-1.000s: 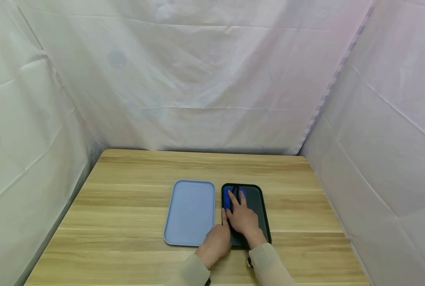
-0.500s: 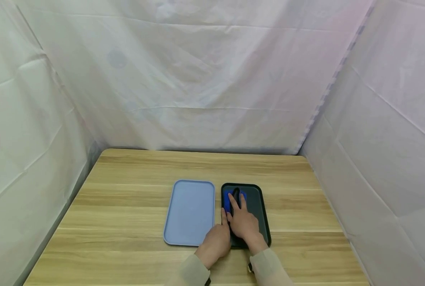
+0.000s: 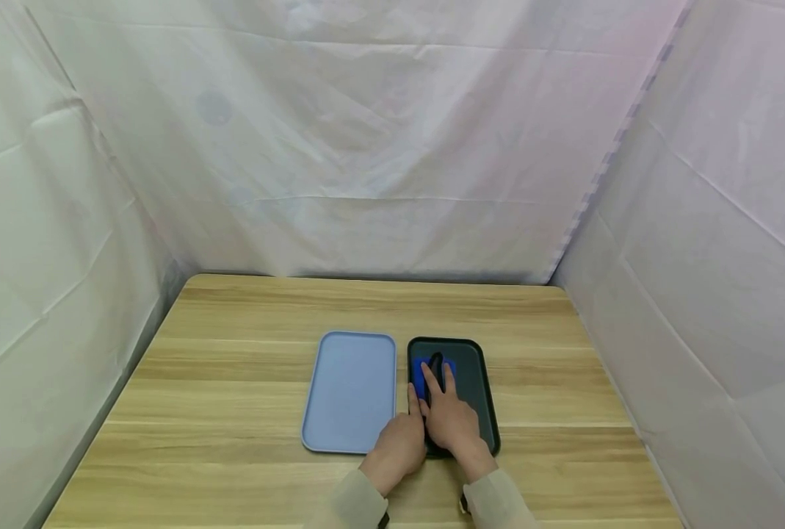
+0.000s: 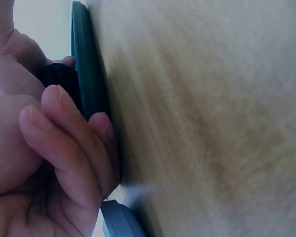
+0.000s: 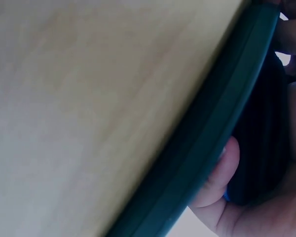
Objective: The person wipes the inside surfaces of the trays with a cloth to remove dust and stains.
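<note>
In the head view, my right hand (image 3: pixel 453 420) lies over a blue flat piece with a black raised handle-like part (image 3: pixel 436 360) inside the dark green tray (image 3: pixel 476 375). Two fingers spread along either side of the black part. From the right wrist, a fingertip curls against the near end of the black part (image 5: pixel 264 143), with a sliver of blue beside it. My left hand (image 3: pixel 400 442) points its straight index finger along the tray's left rim; its other fingers curl loosely beside the tray wall (image 4: pixel 89 64) with nothing visible in them. The blue piece's exact kind cannot be told.
A light blue tray (image 3: pixel 350 393) lies flat just left of the dark one, close to my left hand. Both trays are on a wooden table (image 3: pixel 233 353). White cloth walls (image 3: pixel 366 147) stand behind it and at both sides.
The blue piece and its black part have slid a little toward me inside the dark tray, with my right hand following. My left hand and both trays stay in place.
</note>
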`<action>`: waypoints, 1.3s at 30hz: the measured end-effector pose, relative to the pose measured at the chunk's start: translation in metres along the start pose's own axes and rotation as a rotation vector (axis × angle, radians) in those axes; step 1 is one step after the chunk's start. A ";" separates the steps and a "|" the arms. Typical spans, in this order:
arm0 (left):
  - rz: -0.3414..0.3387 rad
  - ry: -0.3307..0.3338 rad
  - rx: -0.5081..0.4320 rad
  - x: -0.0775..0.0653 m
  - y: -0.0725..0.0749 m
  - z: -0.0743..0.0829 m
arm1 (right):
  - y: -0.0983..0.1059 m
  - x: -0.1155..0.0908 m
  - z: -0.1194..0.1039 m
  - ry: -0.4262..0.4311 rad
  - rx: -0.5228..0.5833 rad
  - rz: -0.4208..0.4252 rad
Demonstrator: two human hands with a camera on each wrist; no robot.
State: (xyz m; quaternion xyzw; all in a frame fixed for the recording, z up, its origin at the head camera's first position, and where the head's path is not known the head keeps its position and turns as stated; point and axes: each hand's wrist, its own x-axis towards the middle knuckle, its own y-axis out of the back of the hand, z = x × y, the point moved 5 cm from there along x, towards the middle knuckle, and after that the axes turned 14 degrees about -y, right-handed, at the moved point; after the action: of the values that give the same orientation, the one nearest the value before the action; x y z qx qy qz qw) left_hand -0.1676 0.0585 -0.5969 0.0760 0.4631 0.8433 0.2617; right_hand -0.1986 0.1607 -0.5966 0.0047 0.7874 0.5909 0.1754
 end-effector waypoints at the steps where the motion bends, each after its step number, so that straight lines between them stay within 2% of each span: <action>1: 0.002 -0.002 0.001 -0.001 0.001 0.000 | -0.001 -0.001 0.000 -0.003 0.000 -0.002; 13: 0.007 -0.011 0.024 -0.002 0.004 0.003 | -0.003 -0.008 0.002 0.007 0.011 -0.009; 25: -0.022 0.010 -0.013 0.000 0.000 0.000 | -0.002 -0.010 0.013 0.016 0.059 -0.006; 39: -0.039 0.020 0.013 0.002 -0.003 -0.001 | 0.005 -0.007 0.025 0.034 0.029 0.013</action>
State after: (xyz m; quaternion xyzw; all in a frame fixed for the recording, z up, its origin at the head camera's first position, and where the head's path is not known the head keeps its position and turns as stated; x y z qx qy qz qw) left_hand -0.1681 0.0601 -0.5996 0.0603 0.4727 0.8358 0.2728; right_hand -0.1857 0.1833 -0.5962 0.0022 0.7988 0.5806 0.1578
